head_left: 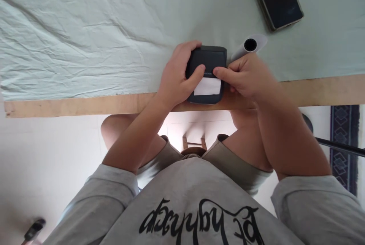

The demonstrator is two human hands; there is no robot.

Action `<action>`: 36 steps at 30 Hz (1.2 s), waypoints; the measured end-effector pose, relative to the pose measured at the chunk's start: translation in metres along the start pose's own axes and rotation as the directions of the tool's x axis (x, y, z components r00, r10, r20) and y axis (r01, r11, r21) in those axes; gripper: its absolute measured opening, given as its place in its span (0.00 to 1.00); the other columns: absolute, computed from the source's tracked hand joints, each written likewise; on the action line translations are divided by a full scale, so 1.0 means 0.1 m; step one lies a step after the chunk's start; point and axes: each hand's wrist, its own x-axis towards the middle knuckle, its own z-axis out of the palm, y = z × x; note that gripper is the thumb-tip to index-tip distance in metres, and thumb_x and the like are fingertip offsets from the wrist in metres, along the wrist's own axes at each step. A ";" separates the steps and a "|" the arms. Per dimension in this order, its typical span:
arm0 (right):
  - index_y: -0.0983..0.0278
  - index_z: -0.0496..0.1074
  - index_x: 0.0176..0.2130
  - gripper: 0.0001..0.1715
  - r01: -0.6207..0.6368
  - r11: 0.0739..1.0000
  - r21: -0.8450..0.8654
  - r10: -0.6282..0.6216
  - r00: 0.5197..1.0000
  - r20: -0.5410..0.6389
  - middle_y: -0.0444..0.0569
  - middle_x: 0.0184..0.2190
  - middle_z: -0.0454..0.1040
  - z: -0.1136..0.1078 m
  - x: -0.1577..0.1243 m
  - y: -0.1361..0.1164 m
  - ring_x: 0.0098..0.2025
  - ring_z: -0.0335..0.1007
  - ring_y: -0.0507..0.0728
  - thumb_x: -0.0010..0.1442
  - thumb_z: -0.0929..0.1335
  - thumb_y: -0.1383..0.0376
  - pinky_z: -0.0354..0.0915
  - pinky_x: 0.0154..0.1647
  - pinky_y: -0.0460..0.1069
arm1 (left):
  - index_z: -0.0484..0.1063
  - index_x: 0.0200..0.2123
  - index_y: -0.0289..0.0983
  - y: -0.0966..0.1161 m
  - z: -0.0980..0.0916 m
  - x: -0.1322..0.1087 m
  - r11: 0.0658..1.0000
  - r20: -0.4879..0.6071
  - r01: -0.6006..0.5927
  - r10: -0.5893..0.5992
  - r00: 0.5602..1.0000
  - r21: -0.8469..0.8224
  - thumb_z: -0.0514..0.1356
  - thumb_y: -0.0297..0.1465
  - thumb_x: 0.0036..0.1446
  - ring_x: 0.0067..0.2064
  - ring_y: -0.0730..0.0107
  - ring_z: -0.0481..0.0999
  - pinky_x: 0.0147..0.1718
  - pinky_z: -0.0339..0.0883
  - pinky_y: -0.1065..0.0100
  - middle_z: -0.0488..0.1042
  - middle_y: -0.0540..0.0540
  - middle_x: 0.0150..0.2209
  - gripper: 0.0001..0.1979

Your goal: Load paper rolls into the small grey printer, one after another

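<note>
A small black portable printer (208, 61) with rounded corners sits at the table's front edge, partly over the wooden strip. A white piece of paper (207, 86) shows on its lower half. My left hand (180, 73) wraps round the printer's left side, thumb on its top face and fingers over the far corner. At its right side, my right hand (243, 73) is closed, its thumb pressing the top near the right edge; its other fingers are curled and partly hidden. Just beyond that hand lies a white paper roll (242, 49) with a black core.
A dark smartphone (278, 0) lies at the far right on the wrinkled pale green cloth (85, 36). The wooden table edge (71, 104) runs across in front of me. Below are my legs, a wooden stool (194, 149) and, at right, a black rod (339, 146) over a patterned mat (342, 123).
</note>
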 end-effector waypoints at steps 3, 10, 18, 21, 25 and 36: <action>0.60 0.58 0.12 0.36 -0.067 0.996 -0.058 0.066 0.998 -0.021 0.42 0.09 0.57 0.03 -0.01 -0.03 0.15 0.47 0.46 0.62 0.74 0.57 0.43 0.17 0.52 | 0.60 0.66 0.50 -0.01 -0.02 -0.04 1.000 0.039 0.012 -0.012 0.999 0.006 0.48 0.52 0.68 0.68 0.53 0.68 0.69 0.63 0.45 0.68 0.50 0.67 0.28; 0.61 0.61 0.14 0.35 0.064 0.995 -0.076 -0.069 0.996 -0.064 0.40 0.11 0.53 0.08 -0.03 0.07 0.17 0.46 0.47 0.67 0.69 0.51 0.45 0.19 0.51 | 0.49 0.73 0.39 0.13 -0.17 -0.24 0.998 0.159 0.057 -0.062 0.985 0.035 0.43 0.57 0.69 0.75 0.54 0.57 0.72 0.57 0.50 0.56 0.36 0.74 0.40; 0.62 0.62 0.16 0.34 0.060 0.989 -0.134 -0.062 0.998 -0.011 0.41 0.12 0.56 0.03 -0.06 0.08 0.18 0.49 0.48 0.67 0.68 0.49 0.46 0.22 0.52 | 0.47 0.74 0.39 0.10 -0.20 -0.46 0.992 0.203 -0.044 0.019 0.979 0.120 0.42 0.59 0.69 0.73 0.45 0.60 0.70 0.57 0.46 0.59 0.31 0.72 0.41; 0.63 0.64 0.17 0.33 0.097 0.988 -0.119 -0.096 0.995 0.007 0.41 0.13 0.57 0.01 -0.08 0.09 0.18 0.51 0.48 0.68 0.67 0.49 0.47 0.23 0.51 | 0.46 0.74 0.36 0.05 -0.21 -0.51 0.981 0.226 -0.056 0.014 0.974 0.184 0.48 0.65 0.62 0.73 0.38 0.59 0.69 0.57 0.42 0.57 0.28 0.72 0.50; 0.63 0.66 0.18 0.36 0.137 0.987 -0.089 -0.137 0.991 0.007 0.41 0.13 0.57 0.02 -0.10 0.10 0.18 0.52 0.48 0.69 0.65 0.45 0.47 0.23 0.50 | 0.49 0.74 0.38 0.01 -0.19 -0.55 0.967 0.210 -0.052 -0.001 0.978 0.248 0.53 0.70 0.54 0.72 0.35 0.60 0.68 0.57 0.41 0.59 0.29 0.72 0.57; 0.63 0.62 0.18 0.46 0.138 0.989 -0.058 -0.141 0.988 -0.054 0.42 0.14 0.62 0.09 -0.10 0.14 0.18 0.58 0.47 0.65 0.55 0.31 0.49 0.22 0.49 | 0.62 0.70 0.43 -0.05 -0.20 -0.51 0.971 0.095 0.001 -0.024 0.995 0.239 0.62 0.70 0.45 0.68 0.39 0.68 0.66 0.64 0.44 0.65 0.33 0.69 0.57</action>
